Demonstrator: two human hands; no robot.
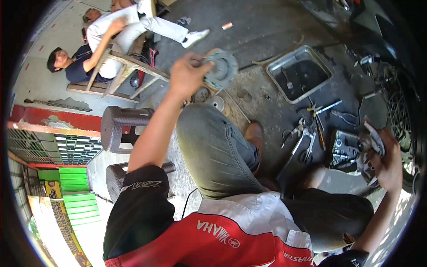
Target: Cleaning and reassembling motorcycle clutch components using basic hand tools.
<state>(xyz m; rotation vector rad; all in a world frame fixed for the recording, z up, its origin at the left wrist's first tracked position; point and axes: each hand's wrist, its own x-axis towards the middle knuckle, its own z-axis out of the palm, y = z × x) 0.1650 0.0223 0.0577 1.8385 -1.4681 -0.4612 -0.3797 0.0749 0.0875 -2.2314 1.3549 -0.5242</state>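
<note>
My left hand (189, 73) is raised out over my knee, its fingers closed on the edge of a round grey metal part (221, 69) with a recessed centre. Far to the right, my right hand (388, 160) grips an irregular metal engine part (372, 147) with a curved edge. Its exact kind cannot be made out. A metal engine block (344, 149) with openings sits on the ground just left of that hand. On the floor beneath my left hand lie a round dark part (201, 95) and a pale disc (217, 103).
A rectangular metal tray (312, 91) with dark contents lies ahead. Several hand tools lie nearer, including pliers (344, 117) and a screwdriver (321, 138). Dark stools (126, 127) stand at left, by a wooden bench (133, 62) with seated people. A motorcycle (396, 89) stands right.
</note>
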